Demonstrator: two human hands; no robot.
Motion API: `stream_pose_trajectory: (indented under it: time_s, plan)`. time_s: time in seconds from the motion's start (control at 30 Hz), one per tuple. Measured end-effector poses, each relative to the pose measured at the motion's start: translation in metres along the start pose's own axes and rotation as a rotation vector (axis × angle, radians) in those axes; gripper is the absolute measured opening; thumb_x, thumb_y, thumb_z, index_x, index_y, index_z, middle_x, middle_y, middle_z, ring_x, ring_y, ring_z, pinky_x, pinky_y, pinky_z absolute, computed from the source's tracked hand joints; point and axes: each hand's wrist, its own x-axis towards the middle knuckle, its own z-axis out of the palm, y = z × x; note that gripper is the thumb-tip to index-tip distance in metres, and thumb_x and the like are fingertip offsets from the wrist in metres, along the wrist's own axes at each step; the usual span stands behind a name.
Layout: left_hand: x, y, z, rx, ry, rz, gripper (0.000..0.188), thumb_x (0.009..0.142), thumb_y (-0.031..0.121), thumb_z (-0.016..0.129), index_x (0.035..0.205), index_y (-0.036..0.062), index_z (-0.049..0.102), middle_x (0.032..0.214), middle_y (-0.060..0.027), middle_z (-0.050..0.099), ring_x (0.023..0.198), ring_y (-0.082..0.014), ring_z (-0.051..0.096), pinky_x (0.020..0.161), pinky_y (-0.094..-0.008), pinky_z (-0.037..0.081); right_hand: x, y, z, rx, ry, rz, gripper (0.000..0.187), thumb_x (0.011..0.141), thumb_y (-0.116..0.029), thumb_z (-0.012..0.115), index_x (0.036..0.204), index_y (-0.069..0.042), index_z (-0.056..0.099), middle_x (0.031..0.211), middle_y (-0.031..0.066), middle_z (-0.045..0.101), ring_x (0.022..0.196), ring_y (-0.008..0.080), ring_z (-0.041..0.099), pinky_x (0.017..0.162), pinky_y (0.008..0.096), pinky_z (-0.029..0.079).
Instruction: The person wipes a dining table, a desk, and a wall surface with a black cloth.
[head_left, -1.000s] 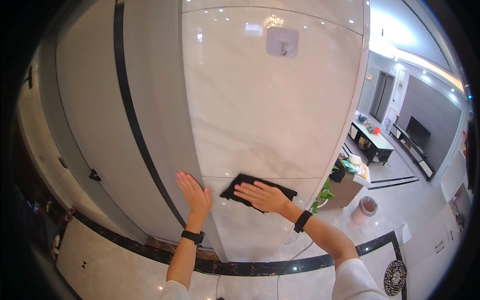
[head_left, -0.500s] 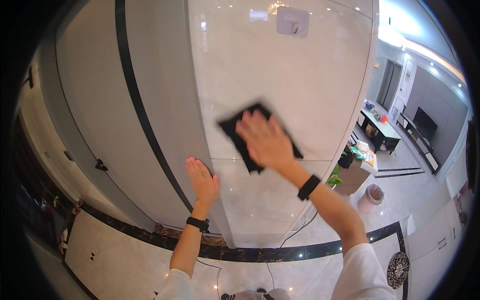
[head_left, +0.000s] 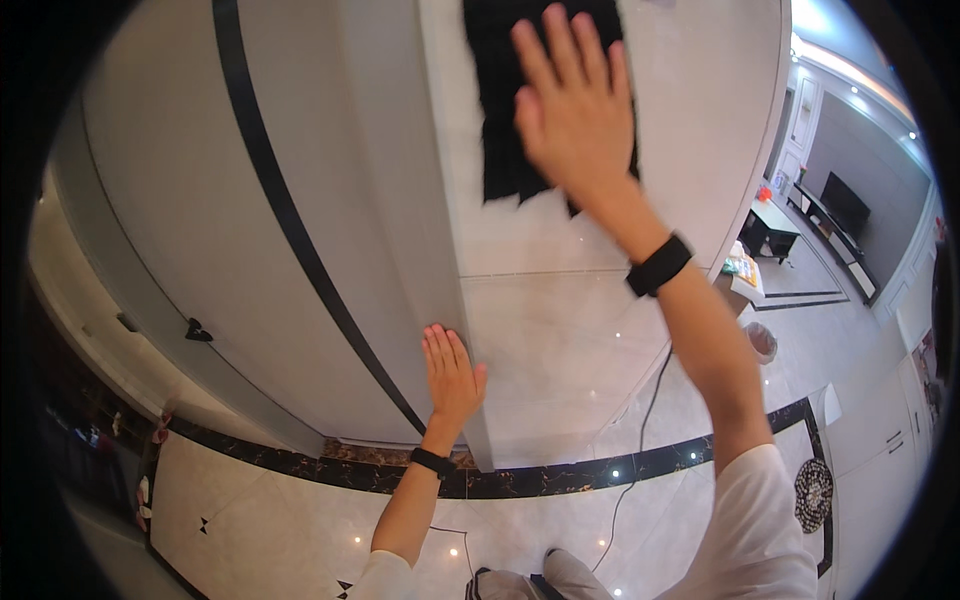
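Note:
My right hand [head_left: 580, 120] lies flat with fingers spread, pressing a black cloth [head_left: 498, 150] against the glossy cream wall tiles [head_left: 545, 340]. The cloth hangs roughly straight, with a ragged lower edge, and its top runs out of view. Lower down, my left hand [head_left: 455, 382] is open, its fingers stretched out against the grey panel edge [head_left: 405, 240] beside the tiles. Nothing is held in it. A dark band circles each wrist.
Left of the tiles stands a grey door [head_left: 170, 200] with a black handle [head_left: 199, 330]. A thin cable [head_left: 640, 455] trails down to the floor at the wall's right corner. Beyond that are a waste bin [head_left: 760, 343] and a low table [head_left: 772, 222].
My right hand and the cloth have moved up the wall, and the cloth has turned from slanted to nearly straight. The view has shifted; my left hand stays flat against the panel edge.

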Motion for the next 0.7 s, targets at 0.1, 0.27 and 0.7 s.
stream_pose_trajectory:
  time_s: [0.1,0.27,0.7]
  plan:
    - [-0.038,-0.008,0.011,0.006,-0.091,-0.066,0.079,0.087,0.029,0.055,0.139,-0.0197,0.02,0.147,-0.0406,0.013,0.139,-0.0537,0.012,0.115,-0.0575,0.011,-0.124,-0.083,0.008,-0.043,-0.31,-0.159,0.057,0.084,-0.033,0.054,0.139,-0.019,0.047,0.148,0.0083,0.04,0.135,0.027,0.037,0.111,0.0511,0.025]
    - [-0.076,0.005,0.044,-0.077,-0.111,-0.012,0.08,0.084,0.024,0.056,0.139,-0.0201,0.019,0.147,-0.0411,0.011,0.139,-0.0551,0.009,0.115,-0.0576,0.011,-0.365,-0.08,-0.053,0.175,-0.591,-0.645,0.066,0.089,-0.032,0.048,0.151,-0.019,0.028,0.158,-0.0006,0.023,0.144,0.0171,0.024,0.119,0.039,0.011]
    - [-0.108,0.01,0.099,-0.021,0.105,-0.087,0.076,0.093,0.029,0.044,0.143,-0.0165,0.011,0.149,-0.0395,0.006,0.139,-0.0561,0.007,0.113,-0.06,0.009,-0.185,0.121,-0.058,-0.085,-0.037,-0.005,0.059,0.082,-0.019,0.052,0.141,-0.015,0.044,0.151,0.0123,0.034,0.139,0.0345,0.029,0.113,0.0527,0.02]
